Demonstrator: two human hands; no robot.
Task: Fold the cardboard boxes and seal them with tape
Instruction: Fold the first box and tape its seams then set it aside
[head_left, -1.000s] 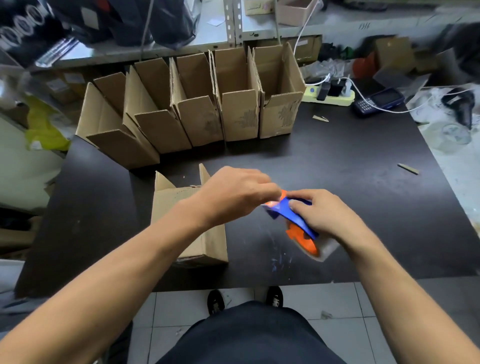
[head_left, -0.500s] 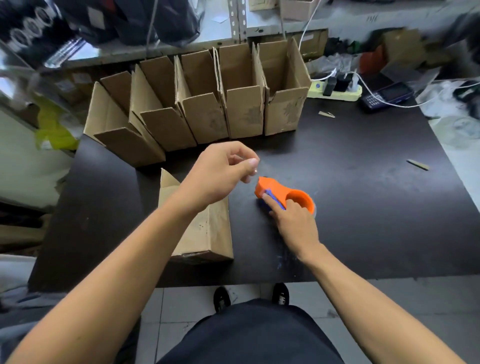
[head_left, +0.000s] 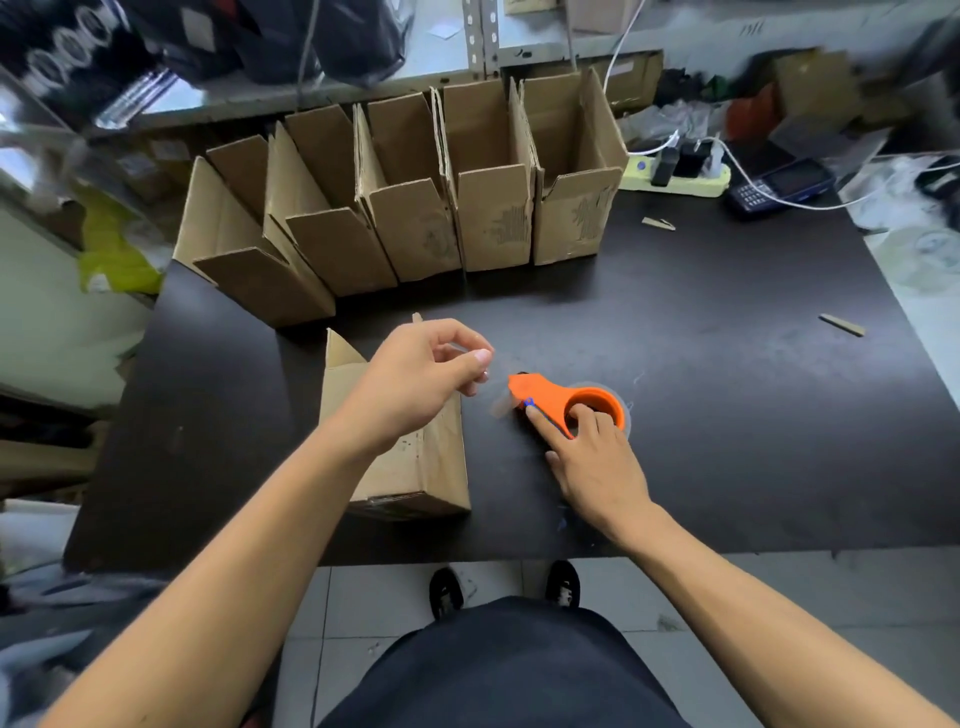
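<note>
An orange tape dispenser (head_left: 545, 395) with a clear tape roll lies flat on the black table (head_left: 727, 389). My right hand (head_left: 597, 467) holds it down, with fingers curled into its ring and the index finger stretched along its body. My left hand (head_left: 415, 384) hovers just left of the dispenser's nose, thumb and forefinger pinching the end of a faint strip of clear tape. Under my left forearm a cardboard box (head_left: 415, 467) lies on its side, its open flaps pointing away from me.
Several open cardboard boxes (head_left: 493, 218) stand in a curved row along the table's far side. A power strip (head_left: 675, 174) with cables and a dark handset (head_left: 779, 187) lie at the back right. Small cardboard scraps (head_left: 841, 325) rest on the right of the table.
The dispenser, held up in both hands a second ago, now lies on the table under my right hand. My left hand has drawn away to the upper left, pinching the tape end.
</note>
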